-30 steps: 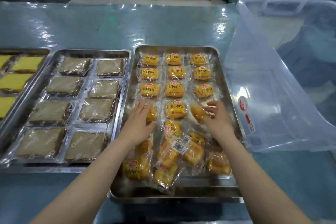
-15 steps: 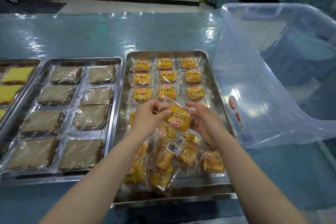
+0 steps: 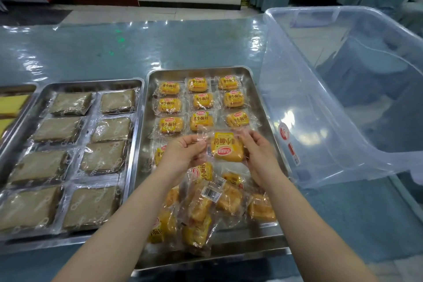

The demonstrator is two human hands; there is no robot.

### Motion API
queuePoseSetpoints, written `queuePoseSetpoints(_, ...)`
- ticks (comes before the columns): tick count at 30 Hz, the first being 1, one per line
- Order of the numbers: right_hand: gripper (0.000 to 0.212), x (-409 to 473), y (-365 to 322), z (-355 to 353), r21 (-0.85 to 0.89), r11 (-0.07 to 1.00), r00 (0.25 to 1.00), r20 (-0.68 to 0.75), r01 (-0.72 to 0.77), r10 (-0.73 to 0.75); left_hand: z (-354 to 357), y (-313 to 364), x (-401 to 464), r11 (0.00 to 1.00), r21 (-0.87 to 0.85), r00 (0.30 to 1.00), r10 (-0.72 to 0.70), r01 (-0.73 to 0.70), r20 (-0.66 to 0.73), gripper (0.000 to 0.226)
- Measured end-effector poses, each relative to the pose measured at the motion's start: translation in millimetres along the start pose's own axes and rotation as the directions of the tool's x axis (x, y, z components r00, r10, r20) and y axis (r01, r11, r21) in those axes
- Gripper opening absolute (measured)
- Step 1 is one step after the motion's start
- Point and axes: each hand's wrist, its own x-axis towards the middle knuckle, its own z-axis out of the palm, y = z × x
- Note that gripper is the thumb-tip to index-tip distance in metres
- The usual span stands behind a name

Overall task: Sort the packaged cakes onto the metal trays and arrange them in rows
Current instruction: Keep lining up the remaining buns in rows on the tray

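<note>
A person's left hand (image 3: 183, 154) and right hand (image 3: 258, 155) hold a yellow packaged cake (image 3: 227, 147) in the air above the middle of the right-hand metal tray (image 3: 265, 107). The left grip pinches the clear wrapper's edge between thumb and fingers; the right grip curls around the packet's other side, with its label turned sideways to the camera. Beyond the hands, three tidy rows of small yellow cakes (image 3: 202, 101) fill the tray's far end, and one more packet (image 3: 159, 154) starts a fourth row at the left, partly hidden by the left hand. Nearer the camera, a loose heap of unsorted packets (image 3: 206, 208) lies jumbled, some label down and one showing a barcode. To the left, a second metal tray (image 3: 96, 83) carries brown cake slices (image 3: 71, 103) in two columns; a third tray (image 3: 18, 87) with yellow slices (image 3: 13, 102) shows at the frame's edge. A clear plastic bin (image 3: 343, 98) stands tilted at the right of the plastic-covered surface (image 3: 114, 52). The step in hand appears to be straightening one packet before placing it. The next move likely calls for turning the label to match its neighbours and setting it down in the fourth row, just beside the lone packet, without nudging the row beyond.
</note>
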Motion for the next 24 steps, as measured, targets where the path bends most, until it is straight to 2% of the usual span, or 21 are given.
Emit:
queuePoseSetpoints(3,0.05,0,-3,1,-0.05,0.992,0.982,0.145,-0.118,0.124,-3,0,5,0.998,-0.059,0.996,0.001,-0.006,-0.094,0.019)
queuePoseSetpoints(5,0.049,0,1,2,-0.063,0.987,0.966,0.204,-0.149,0.158,-7,-1,7,1.0,-0.023,0.999,-0.002,0.001,-0.034,0.033)
queuePoseSetpoints(8,0.044,4,5,6,0.082,0.984,0.984,0.096,-0.159,0.151,-10,-4,10,0.98,0.197,0.995,-0.018,-0.002,0.098,0.048)
queuePoseSetpoints(10,0.047,7,8,9,0.212,0.96,0.982,0.096,-0.182,0.165,-10,-5,13,0.953,0.301,0.995,-0.007,-0.024,0.101,0.052)
queuePoseSetpoints(14,0.039,10,10,9,0.369,0.908,0.979,0.119,-0.199,0.166,-7,1,19,0.935,0.353,0.994,-0.001,-0.036,0.106,0.059)
queuePoseSetpoints(16,0.036,16,6,1,0.442,0.882,0.986,0.083,-0.165,0.143,-6,5,20,0.938,0.344,0.992,0.006,-0.051,0.129,0.046)
queuePoseSetpoints(18,0.04,23,-2,-9,0.463,0.88,0.992,-0.013,-0.105,0.126,-9,7,19,0.923,0.377,0.993,0.038,-0.078,0.114,0.034)
queuePoseSetpoints(19,0.042,25,-6,-14,0.375,0.925,0.992,-0.087,-0.053,0.093,-12,7,19,0.909,0.407,0.994,0.061,-0.093,0.09,0.032)
queuePoseSetpoints(21,0.041,30,-11,-22,-0.033,0.998,0.973,-0.226,0.047,-0.053,-19,5,20,0.869,0.484,0.994,0.106,-0.102,0.018,0.03)
queuePoseSetpoints(22,0.04,32,-13,-24,-0.241,0.966,0.952,-0.259,0.097,-0.161,-23,3,21,0.845,0.526,0.992,0.126,-0.096,-0.022,0.03)
queuePoseSetpoints(24,0.043,36,-17,-27,-0.54,0.816,0.909,-0.203,0.206,-0.364,-31,-3,22,0.786,0.614,0.981,0.166,-0.071,-0.098,0.031)
